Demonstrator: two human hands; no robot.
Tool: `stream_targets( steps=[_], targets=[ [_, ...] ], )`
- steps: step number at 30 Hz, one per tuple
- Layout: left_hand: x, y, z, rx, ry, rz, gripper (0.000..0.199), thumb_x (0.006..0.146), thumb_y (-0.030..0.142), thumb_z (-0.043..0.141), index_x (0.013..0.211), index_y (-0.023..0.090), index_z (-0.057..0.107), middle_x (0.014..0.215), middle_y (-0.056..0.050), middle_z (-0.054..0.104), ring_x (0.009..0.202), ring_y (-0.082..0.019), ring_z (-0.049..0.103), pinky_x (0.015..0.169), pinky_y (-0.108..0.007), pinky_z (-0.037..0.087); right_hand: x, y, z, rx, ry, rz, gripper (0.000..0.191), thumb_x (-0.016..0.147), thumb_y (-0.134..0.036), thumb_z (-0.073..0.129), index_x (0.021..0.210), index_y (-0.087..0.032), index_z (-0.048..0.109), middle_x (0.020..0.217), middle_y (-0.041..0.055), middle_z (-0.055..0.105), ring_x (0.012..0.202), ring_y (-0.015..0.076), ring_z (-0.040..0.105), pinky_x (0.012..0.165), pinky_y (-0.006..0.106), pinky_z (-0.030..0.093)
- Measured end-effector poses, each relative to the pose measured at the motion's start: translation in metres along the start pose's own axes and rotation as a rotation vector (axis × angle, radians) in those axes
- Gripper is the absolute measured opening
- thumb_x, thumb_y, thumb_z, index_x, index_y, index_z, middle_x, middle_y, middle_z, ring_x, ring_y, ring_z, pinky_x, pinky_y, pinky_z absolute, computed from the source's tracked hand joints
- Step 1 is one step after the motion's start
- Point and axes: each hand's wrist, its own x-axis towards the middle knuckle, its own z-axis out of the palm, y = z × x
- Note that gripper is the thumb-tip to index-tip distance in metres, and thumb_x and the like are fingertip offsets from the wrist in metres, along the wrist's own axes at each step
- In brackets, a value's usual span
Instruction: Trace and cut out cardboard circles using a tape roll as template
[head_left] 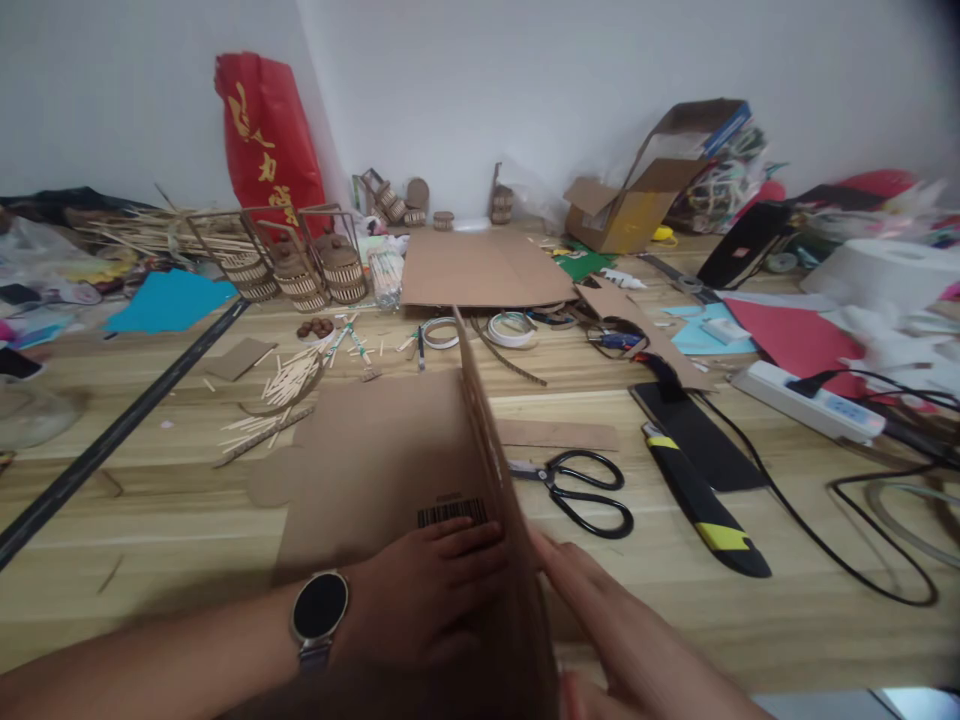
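A brown cardboard sheet (375, 440) with a printed barcode lies on the wooden table in front of me. Its right part (487, 450) stands up, seen nearly edge-on. My left hand (442, 590), below a round black watch (320, 606), lies flat on the cardboard near the barcode, fingers stretched toward the fold. On the other side of the raised part, my right hand (581, 590) touches its outer face; some of its fingers are hidden behind the board or blurred. Black-handled scissors (589, 490) rest to the right.
A yellow-and-black cutter (705, 500) lies right of the scissors, near a power strip (810, 400) with black cables. Another cardboard sheet (487, 268) is at the back. Small wooden sticks (289, 385) and stick-built buckets (300, 280) stand or lie left; a long dark strip (127, 430) crosses the table.
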Motion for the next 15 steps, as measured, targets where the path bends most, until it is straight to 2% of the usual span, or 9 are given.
stream_targets(
  steps=[2,3,5,7,10,12,13,15],
  targets=[
    [-0.003,-0.002,0.004,-0.040,0.021,0.035,0.057,0.102,0.042,0.049,0.147,0.007,0.050,0.152,-0.018,0.056,0.145,-0.033,0.047,0.118,-0.049,0.043,-0.008,0.007,-0.004,0.051,0.033,0.014,0.074,0.097,-0.045,0.063,0.164,-0.031,0.034,0.164,0.0085,0.045,0.149,0.0332,0.044,0.119,0.051,0.042],
    [-0.005,-0.002,0.007,-0.065,0.068,0.035,0.053,0.103,0.038,0.048,0.145,0.005,0.052,0.151,-0.020,0.057,0.143,-0.033,0.050,0.116,-0.047,0.045,-0.011,0.010,-0.003,0.083,0.077,0.025,0.067,0.102,-0.044,0.056,0.164,-0.032,0.034,0.165,0.0074,0.043,0.150,0.0312,0.042,0.119,0.049,0.042],
    [-0.010,-0.004,0.012,-0.143,0.160,0.029,0.041,0.104,0.028,0.045,0.136,0.007,0.061,0.142,-0.019,0.064,0.137,-0.030,0.055,0.115,-0.042,0.047,-0.012,0.014,0.001,0.122,0.133,0.012,0.063,0.106,-0.043,0.050,0.165,-0.033,0.031,0.170,0.0057,0.034,0.153,0.0291,0.037,0.121,0.048,0.039],
    [-0.014,-0.007,0.012,-0.367,0.251,-0.076,0.037,0.106,0.030,0.042,0.122,0.013,0.070,0.129,-0.017,0.071,0.126,-0.027,0.062,0.111,-0.039,0.048,-0.006,0.018,0.011,0.111,0.140,-0.061,0.069,0.104,-0.046,0.054,0.166,-0.033,0.027,0.174,0.0059,0.024,0.156,0.0294,0.029,0.123,0.049,0.035],
    [-0.016,-0.018,0.001,-0.925,0.423,-0.447,0.053,0.104,0.058,0.041,0.110,0.020,0.076,0.116,-0.013,0.077,0.112,-0.029,0.068,0.106,-0.043,0.051,0.013,0.026,0.028,-0.007,0.075,-0.234,0.082,0.099,-0.057,0.059,0.167,-0.028,0.024,0.173,0.0148,0.023,0.158,0.0356,0.023,0.123,0.057,0.032],
    [-0.014,-0.027,-0.010,-1.114,0.477,-0.550,0.080,0.102,0.071,0.014,0.119,0.020,0.074,0.113,-0.012,0.079,0.111,-0.030,0.071,0.105,-0.048,0.051,0.027,0.031,0.038,-0.150,0.060,-0.314,0.091,0.092,-0.066,0.064,0.166,-0.027,0.028,0.170,0.0216,0.027,0.155,0.0426,0.025,0.118,0.064,0.034],
    [-0.013,-0.031,-0.015,-1.347,0.496,-0.626,0.090,0.097,0.079,0.013,0.119,0.017,0.074,0.114,-0.014,0.079,0.116,-0.034,0.069,0.108,-0.053,0.048,0.034,0.032,0.041,-0.233,0.043,-0.314,0.092,0.090,-0.067,0.066,0.165,-0.028,0.031,0.169,0.0231,0.030,0.154,0.0441,0.028,0.117,0.066,0.036],
    [-0.012,-0.037,-0.023,-1.705,0.467,-0.707,0.098,0.083,0.094,0.028,0.118,0.014,0.075,0.114,-0.018,0.079,0.124,-0.041,0.065,0.113,-0.059,0.042,0.043,0.027,0.045,-0.372,0.011,-0.297,0.088,0.090,-0.065,0.068,0.163,-0.029,0.036,0.165,0.0249,0.036,0.150,0.0457,0.037,0.112,0.067,0.041]
  ],
)
